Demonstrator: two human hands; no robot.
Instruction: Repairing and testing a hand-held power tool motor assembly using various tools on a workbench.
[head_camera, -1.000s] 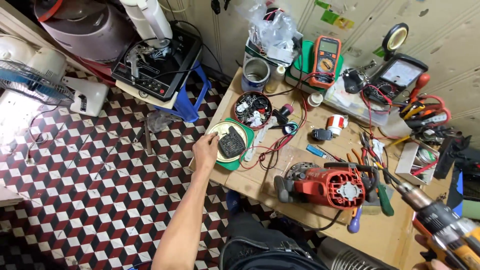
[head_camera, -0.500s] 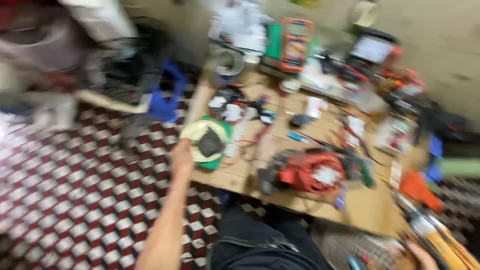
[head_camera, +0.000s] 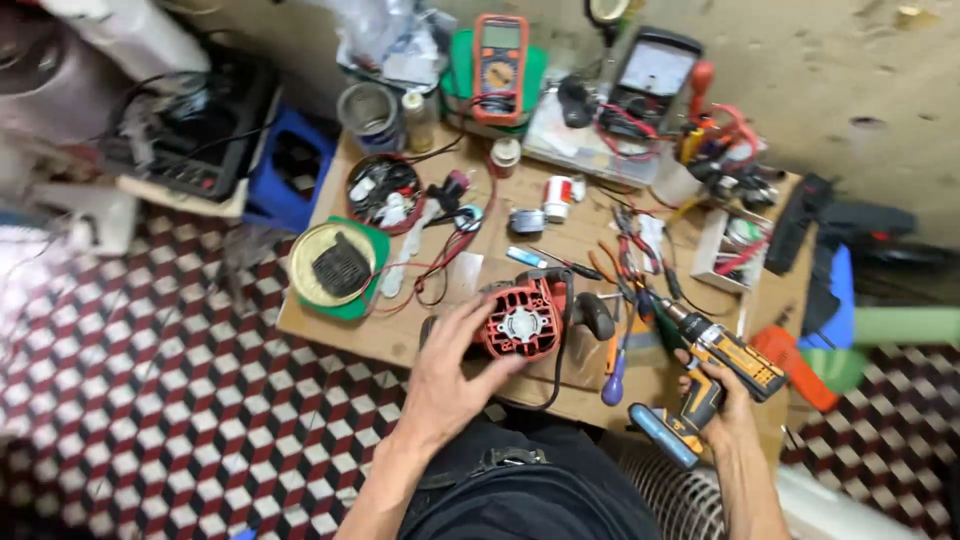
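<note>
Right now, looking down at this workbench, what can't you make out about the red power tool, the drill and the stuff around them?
Head view, the only one:
- Red power tool: its left side is covered by the left hand.
- Cordless drill: grip wrapped by the right hand; its bit tip is lost among the hand tools.
- Multimeter screen: too small to read.
- Round tin: small parts too blurred to identify.

Both forearms are bare, with no sleeves reaching the wrists, and neither the left hand (head_camera: 455, 365) nor the right hand (head_camera: 722, 405) wears a glove (no rings or watch show). Dark black clothing covers the lap.
</note>
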